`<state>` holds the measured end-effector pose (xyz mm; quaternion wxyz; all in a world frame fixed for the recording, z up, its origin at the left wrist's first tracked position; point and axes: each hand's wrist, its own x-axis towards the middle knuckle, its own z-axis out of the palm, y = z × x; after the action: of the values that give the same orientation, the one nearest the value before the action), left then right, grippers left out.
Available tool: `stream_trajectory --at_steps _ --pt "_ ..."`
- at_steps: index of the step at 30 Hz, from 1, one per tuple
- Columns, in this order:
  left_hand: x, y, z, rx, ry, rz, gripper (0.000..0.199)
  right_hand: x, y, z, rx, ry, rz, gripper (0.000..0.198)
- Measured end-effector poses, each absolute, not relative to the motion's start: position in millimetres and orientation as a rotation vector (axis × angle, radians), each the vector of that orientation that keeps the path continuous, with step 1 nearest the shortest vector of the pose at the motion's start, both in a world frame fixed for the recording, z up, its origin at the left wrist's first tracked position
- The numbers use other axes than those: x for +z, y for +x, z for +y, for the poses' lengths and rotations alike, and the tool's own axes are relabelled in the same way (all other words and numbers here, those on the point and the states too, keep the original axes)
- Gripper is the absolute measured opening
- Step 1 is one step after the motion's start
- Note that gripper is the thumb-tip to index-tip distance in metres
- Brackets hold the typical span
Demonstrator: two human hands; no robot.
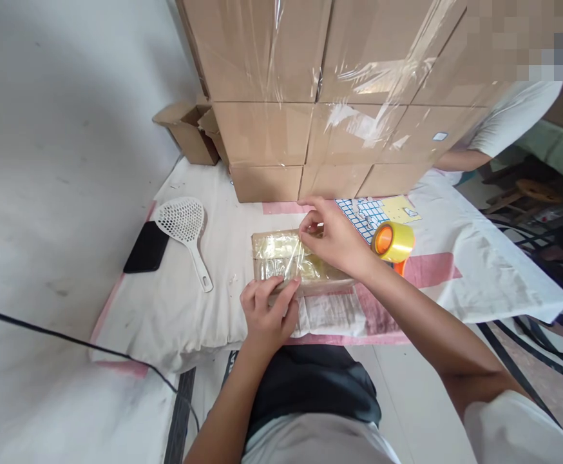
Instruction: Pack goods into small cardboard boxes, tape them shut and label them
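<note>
A small, flat box [279, 248] lies in front of me, its top covered with shiny, yellowish clear tape or film. My left hand [269, 312] grips its near left edge, bent fingers on the top and the thumb at the near side. Over the far side of the box, my right hand [332, 235] is closed in a pinch. The fingertips hide what is between them, though a shiny streak of film runs below them. Right of this hand is a tape roll, yellow with an orange core [393, 241], with another orange piece beneath it.
Stacked cardboard boxes [267, 135] under clear film form a wall behind the work. A white slotted skimmer [185, 222] overlaps a black flat object [147, 248] at left. An open carton [192, 138] stands behind. At right, another person's arm [465, 160] reaches behind the stack.
</note>
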<state>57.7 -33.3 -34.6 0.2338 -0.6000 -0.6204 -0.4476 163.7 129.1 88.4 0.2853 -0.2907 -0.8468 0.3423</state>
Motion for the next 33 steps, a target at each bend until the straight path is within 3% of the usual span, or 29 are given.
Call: stream_trajectory --at_steps 3,8,15,23,27,33 --pt "-35 58 -32 -1.243 -1.644 -1.71 0.037 87 161 133 0.86 -0.879 -2.344 0.05" --pt "-34 60 -31 -1.248 -1.613 -1.696 0.036 83 165 136 0.499 -0.934 -2.438 0.054" --pt "-36 58 -33 -1.216 -1.625 -1.667 0.038 78 192 144 0.39 -0.975 -2.398 0.041" --pt "19 29 -20 -1.057 -1.843 -1.576 0.026 63 324 267 0.169 -1.266 -2.184 0.019" --pt "51 -8 8 -0.801 -2.212 -1.582 0.031 40 390 331 0.268 -1.65 -2.0 0.025" --pt "31 -34 22 -0.772 -2.324 -1.784 0.04 -21 436 365 0.275 -1.887 -1.803 0.041"
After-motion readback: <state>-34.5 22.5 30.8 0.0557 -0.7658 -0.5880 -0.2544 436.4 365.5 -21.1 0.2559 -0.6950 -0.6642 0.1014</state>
